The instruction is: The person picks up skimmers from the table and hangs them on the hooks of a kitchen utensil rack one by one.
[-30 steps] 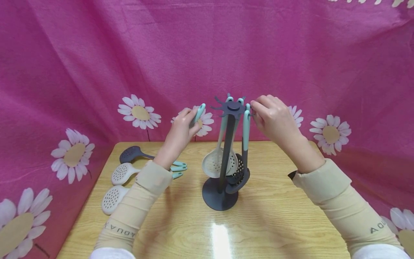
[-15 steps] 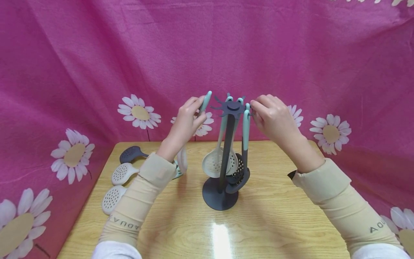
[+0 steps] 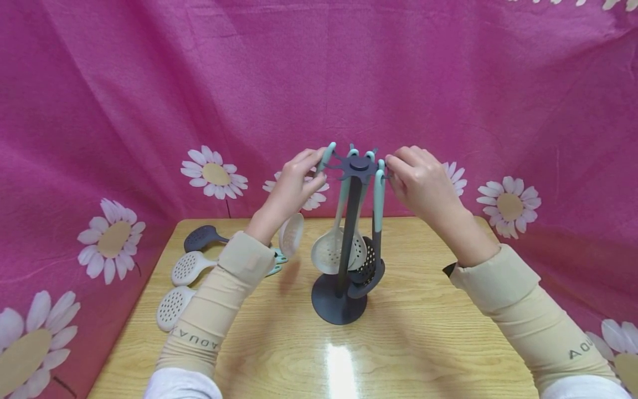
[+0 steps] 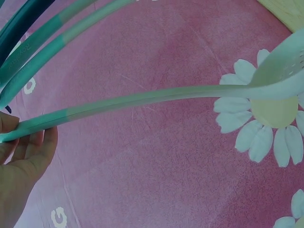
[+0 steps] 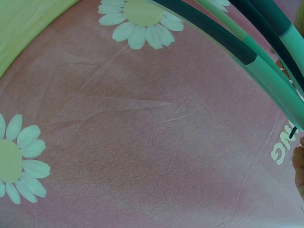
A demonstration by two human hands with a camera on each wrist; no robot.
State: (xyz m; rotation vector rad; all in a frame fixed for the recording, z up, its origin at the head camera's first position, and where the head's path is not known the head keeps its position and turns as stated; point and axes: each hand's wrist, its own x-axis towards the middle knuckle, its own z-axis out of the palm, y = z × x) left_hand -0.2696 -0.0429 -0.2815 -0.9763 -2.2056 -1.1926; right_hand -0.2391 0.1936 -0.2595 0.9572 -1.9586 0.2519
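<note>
My left hand (image 3: 294,185) pinches the mint handle of a white slotted spoon (image 4: 156,96). The spoon hangs down, its perforated bowl (image 3: 291,234) above the table, and its handle tip is beside a left hook of the dark utensil rack (image 3: 351,233). On the opposite side, my right hand (image 3: 423,180) has curled fingers at a right-hand hook of the rack; the exact contact is hidden. Several mint-handled utensils hang from the rack, among them a white perforated spoon (image 3: 327,252) and a dark utensil (image 3: 377,249). In the right wrist view, only some fingers (image 5: 299,166) show.
On the wooden table (image 3: 423,332), at the left, lie a dark perforated utensil (image 3: 201,237) and two white perforated ones (image 3: 187,267), handles partly behind my left arm. A pink flowered cloth (image 3: 249,83) stands behind and at both sides.
My left hand has moved right and slightly up with the slotted spoon, bringing its handle tip to the rack. The spoon's bowl has come into view beside my forearm. My right hand stays put.
</note>
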